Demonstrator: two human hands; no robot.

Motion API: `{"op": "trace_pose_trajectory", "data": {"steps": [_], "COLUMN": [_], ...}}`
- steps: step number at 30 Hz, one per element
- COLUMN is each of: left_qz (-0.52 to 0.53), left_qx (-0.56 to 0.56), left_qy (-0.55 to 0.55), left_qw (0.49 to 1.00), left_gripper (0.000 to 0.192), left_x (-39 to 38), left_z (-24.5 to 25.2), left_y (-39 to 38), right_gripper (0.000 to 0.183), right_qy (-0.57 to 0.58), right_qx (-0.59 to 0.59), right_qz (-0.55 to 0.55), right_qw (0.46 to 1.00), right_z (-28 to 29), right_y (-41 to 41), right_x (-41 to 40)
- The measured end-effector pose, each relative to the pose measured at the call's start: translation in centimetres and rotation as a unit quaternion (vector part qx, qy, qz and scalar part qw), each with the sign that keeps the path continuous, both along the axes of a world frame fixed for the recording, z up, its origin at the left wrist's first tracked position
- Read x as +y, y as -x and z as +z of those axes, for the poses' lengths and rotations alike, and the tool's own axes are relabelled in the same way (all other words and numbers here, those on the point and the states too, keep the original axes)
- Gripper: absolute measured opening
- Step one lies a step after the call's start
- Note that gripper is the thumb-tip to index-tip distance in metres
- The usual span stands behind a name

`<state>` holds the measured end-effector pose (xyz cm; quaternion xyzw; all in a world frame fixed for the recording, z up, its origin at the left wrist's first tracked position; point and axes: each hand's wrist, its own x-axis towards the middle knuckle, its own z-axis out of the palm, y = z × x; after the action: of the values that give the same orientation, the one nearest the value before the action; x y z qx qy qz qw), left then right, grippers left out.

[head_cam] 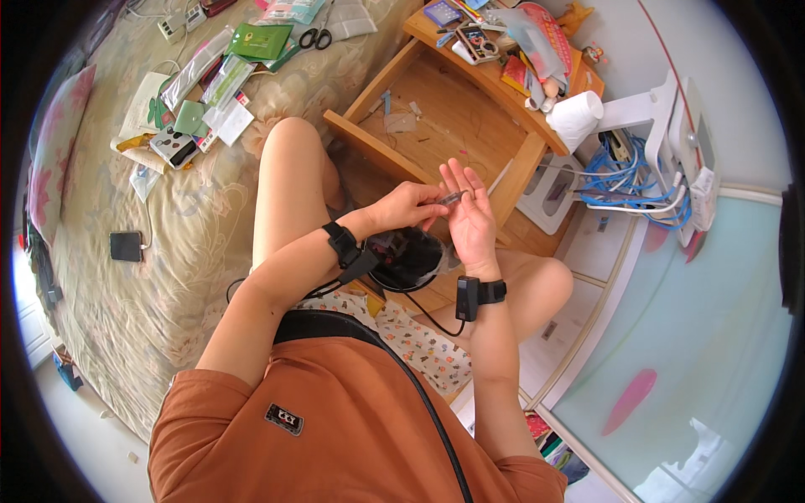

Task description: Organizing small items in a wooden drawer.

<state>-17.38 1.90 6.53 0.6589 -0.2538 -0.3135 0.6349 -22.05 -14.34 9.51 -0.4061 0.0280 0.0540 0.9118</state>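
Note:
A small, slender, dark see-through object lies between my hands; its exact kind is too small to tell. My left hand pinches one end of it between thumb and fingers. Palm up, my right hand has its fingers stretched out and its thumb bent over the other end. Below the hands, between my knees, stands a bin with a black liner, partly hidden by my left forearm. Just beyond them is a pulled-out wooden drawer with a few scraps and small bits on its floor.
On the bed at left lie packets, a green pouch, black-handled scissors and a phone on a cable. A cluttered desktop holds a paper roll. Bundled blue cables hang beside a glass-topped surface.

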Motion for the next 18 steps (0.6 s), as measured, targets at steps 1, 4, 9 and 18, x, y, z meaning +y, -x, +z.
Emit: {"op": "trace_pose_trajectory", "data": {"steps": [1,4,9,18], "left_qz": [0.0,-0.01,-0.007,0.002], "left_qx": [0.0,0.072,0.059,0.026], "left_qy": [0.0,-0.021,0.007,-0.006], "left_qw": [1.0,0.997,0.998,1.0], "left_gripper": [0.015,0.017,0.019,0.019], "left_x": [0.05,0.16,0.04,0.09], "left_z": [0.24,0.76,0.56,0.66], "left_y": [-0.02,0.06,0.28,0.16], "right_gripper": [0.037,0.033,0.034,0.035], "right_qy": [0.0,-0.02,-0.066,-0.059], "right_qx": [0.0,0.013,0.025,0.013], "right_qz": [0.0,-0.022,-0.04,-0.029], "right_qw": [1.0,0.999,0.997,0.998], "right_z": [0.15,0.4,0.16,0.03], "right_y": [-0.02,0.03,0.26,0.12], "right_x": [0.08,0.42,0.48,0.33]}}
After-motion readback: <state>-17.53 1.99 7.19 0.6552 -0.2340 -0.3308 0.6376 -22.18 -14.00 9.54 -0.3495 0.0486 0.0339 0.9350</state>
